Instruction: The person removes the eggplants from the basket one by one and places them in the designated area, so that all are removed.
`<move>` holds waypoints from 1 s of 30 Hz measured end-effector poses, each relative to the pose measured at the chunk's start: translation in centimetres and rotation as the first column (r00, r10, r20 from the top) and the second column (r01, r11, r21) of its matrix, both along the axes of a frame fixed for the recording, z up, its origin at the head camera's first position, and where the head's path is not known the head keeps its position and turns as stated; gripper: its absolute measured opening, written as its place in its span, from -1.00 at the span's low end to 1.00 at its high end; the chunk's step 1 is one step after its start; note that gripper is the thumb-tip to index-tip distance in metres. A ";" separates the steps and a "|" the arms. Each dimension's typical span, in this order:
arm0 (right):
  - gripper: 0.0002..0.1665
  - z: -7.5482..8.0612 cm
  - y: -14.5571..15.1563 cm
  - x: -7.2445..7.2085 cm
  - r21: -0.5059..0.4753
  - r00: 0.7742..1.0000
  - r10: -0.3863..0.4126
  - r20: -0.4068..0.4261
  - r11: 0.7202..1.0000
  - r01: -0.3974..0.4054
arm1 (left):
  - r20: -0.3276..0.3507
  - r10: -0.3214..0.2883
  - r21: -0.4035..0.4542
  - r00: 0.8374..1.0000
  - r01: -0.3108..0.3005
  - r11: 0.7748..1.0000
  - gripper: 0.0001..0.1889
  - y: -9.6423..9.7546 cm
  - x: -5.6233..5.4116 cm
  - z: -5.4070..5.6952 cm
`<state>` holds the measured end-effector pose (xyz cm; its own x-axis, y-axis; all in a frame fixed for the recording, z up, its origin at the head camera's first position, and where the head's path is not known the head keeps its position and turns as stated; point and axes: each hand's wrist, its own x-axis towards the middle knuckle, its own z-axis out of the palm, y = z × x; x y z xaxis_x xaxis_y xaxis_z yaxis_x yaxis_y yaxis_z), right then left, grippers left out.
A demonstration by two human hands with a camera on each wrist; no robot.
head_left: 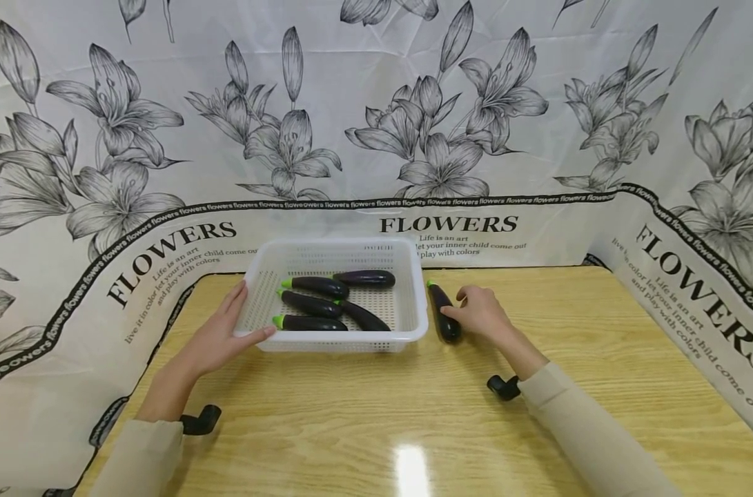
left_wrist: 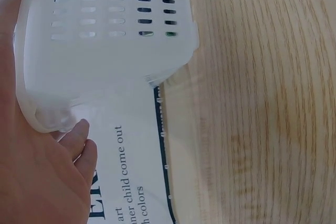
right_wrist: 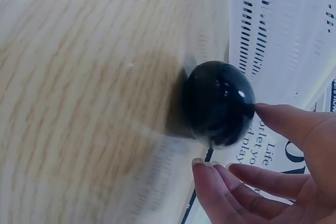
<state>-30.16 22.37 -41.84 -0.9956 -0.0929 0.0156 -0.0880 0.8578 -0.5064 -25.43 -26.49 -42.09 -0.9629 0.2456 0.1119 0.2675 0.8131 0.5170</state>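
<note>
A white plastic basket [head_left: 415,304] with slotted walls stands on the table, with several dark purple eggplants [head_left: 314,304] with green stem ends lying in it. At its front left corner my left hand [head_left: 217,338] holds the rim, thumb along the front and fingers on the left side. Another eggplant [head_left: 441,314] lies on the table just right of the basket, green end pointing away. My right hand [head_left: 482,314] is over it. In the right wrist view, the thumb [right_wrist: 283,121] touches this eggplant's side while the bent fingers [right_wrist: 220,192] stand slightly apart from it.
The wooden table [head_left: 351,414] reaches back to a white cloth [head_left: 326,166] printed with flowers and lettering, which hangs behind and at both sides. Black wrist mounts [head_left: 503,388] stick out from both wrists near the tabletop.
</note>
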 end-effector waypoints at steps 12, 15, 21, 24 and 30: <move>-0.36 2.4 0.2 1.1 -0.063 0.995 0.094 -0.017 0.994 -0.094 | -0.003 0.008 0.006 1.000 -0.008 1.000 0.15 -0.1 0.1 -0.2; -0.37 3.3 0.0 1.3 -0.102 0.992 0.121 -0.046 0.987 -0.125 | -0.011 0.005 0.010 1.000 -0.005 1.000 0.14 -0.1 0.1 -0.2; -0.43 5.1 -1.0 1.8 -0.122 0.979 0.173 -0.108 0.975 -0.185 | -0.004 0.006 0.010 1.000 -0.006 1.000 0.14 -0.1 0.1 -0.1; -0.46 5.8 -1.6 1.9 -0.114 0.968 0.209 -0.141 0.967 -0.226 | -0.003 0.008 0.007 1.000 -0.008 1.000 0.14 -0.2 0.0 -0.1; -0.47 7.0 -3.2 1.9 -0.144 0.929 0.325 -0.176 0.925 -0.351 | -0.006 0.007 0.002 1.000 -0.007 1.000 0.14 -0.1 -0.3 0.0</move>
<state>-28.29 19.20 -34.84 -0.8906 -0.4065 0.2039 -0.4417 0.6659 -0.6013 -25.76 -26.60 -42.05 -0.9639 0.2385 0.1182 0.2648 0.8140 0.5170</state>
